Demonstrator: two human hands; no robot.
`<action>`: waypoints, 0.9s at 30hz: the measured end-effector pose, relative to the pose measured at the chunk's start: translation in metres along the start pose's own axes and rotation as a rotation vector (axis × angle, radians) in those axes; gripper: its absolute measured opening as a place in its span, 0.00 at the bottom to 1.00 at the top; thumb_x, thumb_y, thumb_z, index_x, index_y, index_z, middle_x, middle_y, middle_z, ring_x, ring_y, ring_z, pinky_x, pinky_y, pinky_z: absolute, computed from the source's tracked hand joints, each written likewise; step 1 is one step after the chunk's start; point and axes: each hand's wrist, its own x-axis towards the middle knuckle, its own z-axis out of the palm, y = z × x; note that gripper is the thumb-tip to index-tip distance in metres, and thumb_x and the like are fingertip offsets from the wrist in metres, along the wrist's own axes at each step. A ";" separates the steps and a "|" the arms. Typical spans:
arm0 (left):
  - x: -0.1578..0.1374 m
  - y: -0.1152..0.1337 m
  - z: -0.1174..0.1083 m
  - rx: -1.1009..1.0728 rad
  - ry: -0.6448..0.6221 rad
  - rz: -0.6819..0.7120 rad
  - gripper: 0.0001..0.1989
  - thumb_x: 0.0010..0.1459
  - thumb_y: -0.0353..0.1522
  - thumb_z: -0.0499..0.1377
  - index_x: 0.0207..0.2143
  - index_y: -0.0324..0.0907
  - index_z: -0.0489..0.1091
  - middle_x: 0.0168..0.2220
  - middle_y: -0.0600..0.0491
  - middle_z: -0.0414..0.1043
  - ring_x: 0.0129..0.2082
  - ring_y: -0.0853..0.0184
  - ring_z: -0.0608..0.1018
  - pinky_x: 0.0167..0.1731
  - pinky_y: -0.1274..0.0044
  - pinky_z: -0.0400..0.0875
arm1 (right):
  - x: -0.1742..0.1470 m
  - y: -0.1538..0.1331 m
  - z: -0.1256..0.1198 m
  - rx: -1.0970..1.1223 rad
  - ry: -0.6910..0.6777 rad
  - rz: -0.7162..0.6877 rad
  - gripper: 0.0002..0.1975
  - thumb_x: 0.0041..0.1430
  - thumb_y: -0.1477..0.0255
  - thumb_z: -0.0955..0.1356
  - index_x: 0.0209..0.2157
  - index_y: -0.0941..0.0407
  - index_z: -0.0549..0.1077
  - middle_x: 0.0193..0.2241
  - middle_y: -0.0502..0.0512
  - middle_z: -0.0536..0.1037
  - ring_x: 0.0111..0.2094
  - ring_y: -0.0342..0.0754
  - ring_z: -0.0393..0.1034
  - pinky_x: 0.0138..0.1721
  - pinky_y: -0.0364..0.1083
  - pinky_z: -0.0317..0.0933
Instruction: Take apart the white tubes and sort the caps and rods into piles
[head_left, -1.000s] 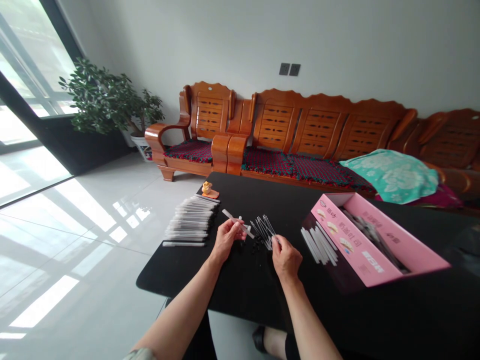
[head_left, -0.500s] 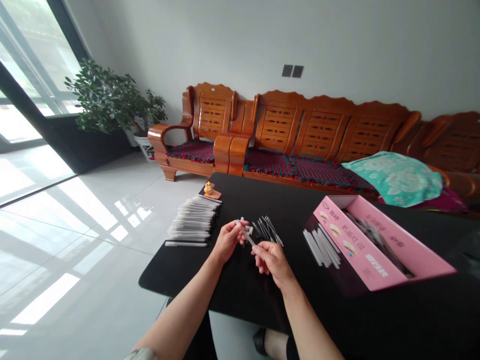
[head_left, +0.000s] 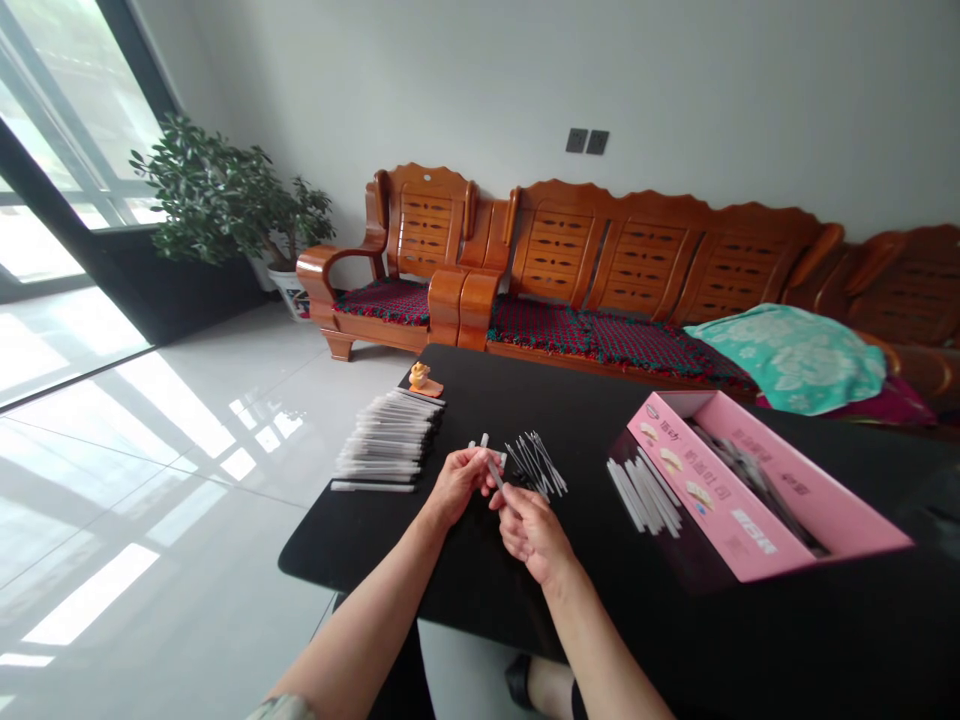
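While the left hand (head_left: 457,482) pinches pale tubes (head_left: 496,474) over the black surface (head_left: 517,385), the right hand (head_left: 535,532) grips the near end of one; thin rods (head_left: 550,461) lie just beyond, a row of tubes (head_left: 386,442) to the left, a pink box (head_left: 709,490) to the right.

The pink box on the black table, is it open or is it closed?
Open. No lid covers the pink box, and greyish items show inside it; what exactly they are, I cannot tell.
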 end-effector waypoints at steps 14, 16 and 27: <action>0.002 -0.001 -0.004 -0.093 0.009 -0.001 0.19 0.55 0.43 0.63 0.32 0.33 0.74 0.22 0.52 0.71 0.16 0.78 0.64 0.16 0.84 0.57 | 0.001 -0.004 0.011 -0.046 -0.071 0.005 0.22 0.60 0.51 0.62 0.35 0.58 0.70 0.11 0.37 0.52 0.10 0.35 0.39 0.14 0.38 0.41; 0.003 -0.003 -0.002 -0.061 0.046 0.011 0.19 0.54 0.43 0.64 0.31 0.33 0.74 0.22 0.51 0.72 0.16 0.77 0.65 0.17 0.84 0.57 | 0.000 -0.002 0.009 -0.291 0.074 -0.159 0.21 0.61 0.54 0.61 0.30 0.57 0.70 0.12 0.40 0.55 0.12 0.36 0.44 0.16 0.39 0.43; 0.004 -0.002 -0.005 -0.101 0.038 0.001 0.20 0.54 0.45 0.64 0.31 0.34 0.73 0.20 0.54 0.68 0.16 0.77 0.63 0.17 0.83 0.58 | 0.001 -0.008 0.019 -0.245 0.053 -0.097 0.23 0.61 0.52 0.61 0.35 0.58 0.72 0.13 0.44 0.62 0.11 0.37 0.48 0.15 0.39 0.43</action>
